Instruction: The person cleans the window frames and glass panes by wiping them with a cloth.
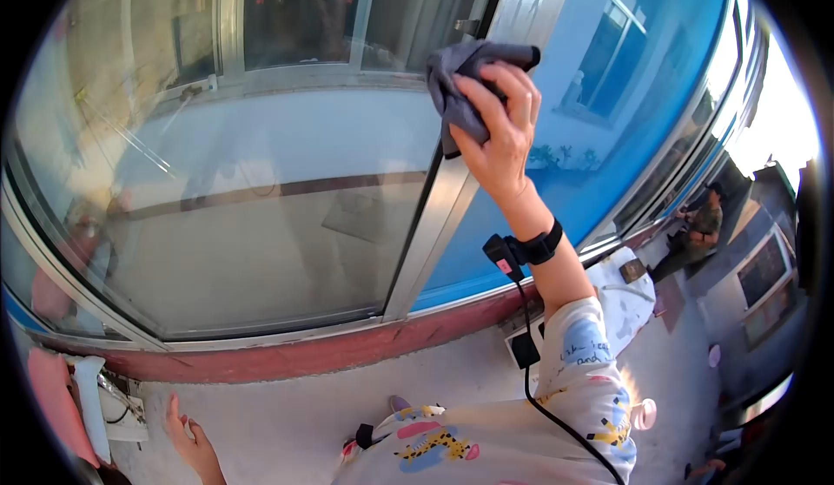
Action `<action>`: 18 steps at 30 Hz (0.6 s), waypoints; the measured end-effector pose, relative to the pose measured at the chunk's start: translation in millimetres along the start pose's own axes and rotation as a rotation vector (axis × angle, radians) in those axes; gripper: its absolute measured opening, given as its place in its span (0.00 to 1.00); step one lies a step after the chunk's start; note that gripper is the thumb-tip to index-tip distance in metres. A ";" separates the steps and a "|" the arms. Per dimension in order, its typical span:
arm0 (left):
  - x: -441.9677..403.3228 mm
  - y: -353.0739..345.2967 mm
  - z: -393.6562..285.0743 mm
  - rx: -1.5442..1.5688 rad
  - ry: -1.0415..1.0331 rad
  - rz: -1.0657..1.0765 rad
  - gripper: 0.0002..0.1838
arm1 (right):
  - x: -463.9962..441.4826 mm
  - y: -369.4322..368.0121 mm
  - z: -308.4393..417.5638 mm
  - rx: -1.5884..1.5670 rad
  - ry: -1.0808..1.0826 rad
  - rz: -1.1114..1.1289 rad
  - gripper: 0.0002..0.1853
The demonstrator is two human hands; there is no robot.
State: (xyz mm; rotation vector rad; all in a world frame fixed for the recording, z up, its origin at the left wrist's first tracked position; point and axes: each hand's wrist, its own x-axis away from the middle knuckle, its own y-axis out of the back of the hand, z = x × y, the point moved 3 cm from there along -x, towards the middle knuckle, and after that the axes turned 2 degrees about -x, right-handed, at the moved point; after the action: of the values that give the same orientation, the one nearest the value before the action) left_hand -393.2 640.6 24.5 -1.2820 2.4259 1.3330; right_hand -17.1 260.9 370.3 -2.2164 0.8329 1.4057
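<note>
My right hand (pixel 504 129) is raised high and grips a bunched dark grey cloth (pixel 465 85) against the metal window frame (pixel 443 216), between a large clear pane (pixel 287 250) and a blue pane (pixel 556 172). A black strap with a small device (pixel 521 250) is around my right wrist, with a cable running down from it. Low on the left, my left hand (pixel 188 437) hangs over the concrete floor, its fingers apart and nothing in it.
A red ledge (pixel 261 365) runs beneath the windows. Pink and light blue cloths (pixel 65 398) lie at the lower left. A covered white surface (pixel 621 298) holds a brown box (pixel 632 270). Another person (pixel 702 224) is farther along the wall at right.
</note>
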 end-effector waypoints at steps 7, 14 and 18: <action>41.2 -3.4 -15.3 0.111 0.326 0.042 0.25 | -235.0 -23.4 -125.0 0.024 0.037 -0.131 0.24; 64.4 -63.5 -40.8 0.244 0.473 0.138 0.22 | -226.5 -21.5 -129.1 0.033 0.051 -0.059 0.30; 67.5 -92.1 -42.1 0.170 0.458 0.311 0.23 | -100.1 -7.9 -65.6 -0.003 0.102 0.011 0.25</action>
State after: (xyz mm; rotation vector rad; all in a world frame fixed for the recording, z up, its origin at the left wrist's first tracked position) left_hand -359.2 542.9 -39.6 -1.3238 3.0785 0.9311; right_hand 0.2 254.9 488.8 -2.3054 0.8785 1.3085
